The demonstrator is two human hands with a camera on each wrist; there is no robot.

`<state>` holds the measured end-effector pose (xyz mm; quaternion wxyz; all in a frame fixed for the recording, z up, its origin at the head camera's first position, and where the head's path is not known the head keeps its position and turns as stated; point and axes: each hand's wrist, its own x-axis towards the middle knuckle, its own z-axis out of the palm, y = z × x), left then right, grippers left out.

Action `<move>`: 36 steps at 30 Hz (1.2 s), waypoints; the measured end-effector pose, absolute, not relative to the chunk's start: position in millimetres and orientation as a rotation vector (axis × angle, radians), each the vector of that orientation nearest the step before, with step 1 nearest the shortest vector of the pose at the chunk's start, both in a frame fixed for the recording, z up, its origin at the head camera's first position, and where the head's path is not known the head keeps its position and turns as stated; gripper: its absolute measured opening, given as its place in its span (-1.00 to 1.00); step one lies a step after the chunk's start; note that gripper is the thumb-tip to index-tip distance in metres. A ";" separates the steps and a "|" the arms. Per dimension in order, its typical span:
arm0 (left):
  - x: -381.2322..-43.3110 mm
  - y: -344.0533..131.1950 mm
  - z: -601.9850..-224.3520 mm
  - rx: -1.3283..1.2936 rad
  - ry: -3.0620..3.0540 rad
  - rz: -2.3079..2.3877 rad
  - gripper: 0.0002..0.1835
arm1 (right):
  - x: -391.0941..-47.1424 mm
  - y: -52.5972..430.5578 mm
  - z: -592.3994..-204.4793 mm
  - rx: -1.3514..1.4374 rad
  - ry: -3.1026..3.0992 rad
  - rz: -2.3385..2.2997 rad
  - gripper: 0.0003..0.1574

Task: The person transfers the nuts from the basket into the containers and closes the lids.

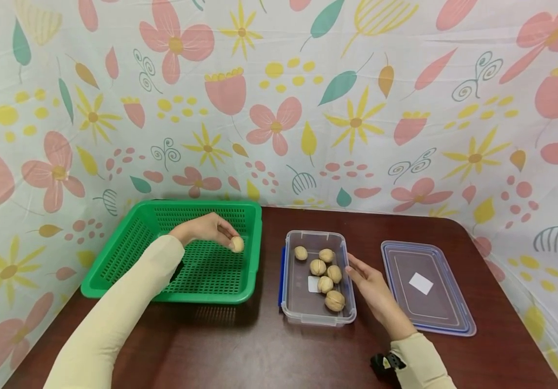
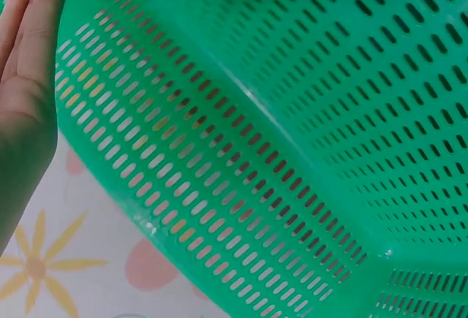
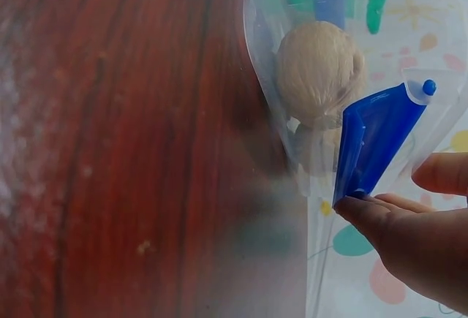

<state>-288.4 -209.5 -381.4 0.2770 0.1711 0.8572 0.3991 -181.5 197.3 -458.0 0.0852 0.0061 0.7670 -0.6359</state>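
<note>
My left hand [image 1: 209, 228] is over the green basket [image 1: 254, 259], pinching a walnut [image 1: 237, 244] between thumb and fingers. In the left wrist view part of that hand shows at the left edge, beside the basket's slotted wall. Several walnuts [image 1: 334, 301] lie in a clear plastic box [image 1: 303, 316] to the right of the basket. My right hand [image 1: 373, 292] is at the box's right side, its fingers fairly straight. In the right wrist view its fingertips touch a blue latch [image 3: 376, 139] that hangs outward from the box, and the thumb lies near the wall.
A clear lid [image 1: 437, 308] with a blue seal and a white label lies on the dark wooden table [image 1: 240, 351], right of the box. A floral cloth [image 1: 279, 151] hangs behind the table. A black strap [image 1: 387, 363] is on the right wrist.
</note>
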 end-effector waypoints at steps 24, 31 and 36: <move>-256.0 -172.4 -329.4 0.468 2.187 1.541 -0.59 | -181.1 196.6 -454.8 0.012 2.282 -1.884 -0.37; -239.9 -143.6 -318.6 0.461 2.178 1.648 -0.59 | -181.8 196.7 -455.0 0.017 2.291 -1.882 -0.37; -224.7 -120.9 -313.7 0.458 2.151 1.741 -0.59 | -181.6 197.1 -455.4 0.023 2.295 -1.870 -0.36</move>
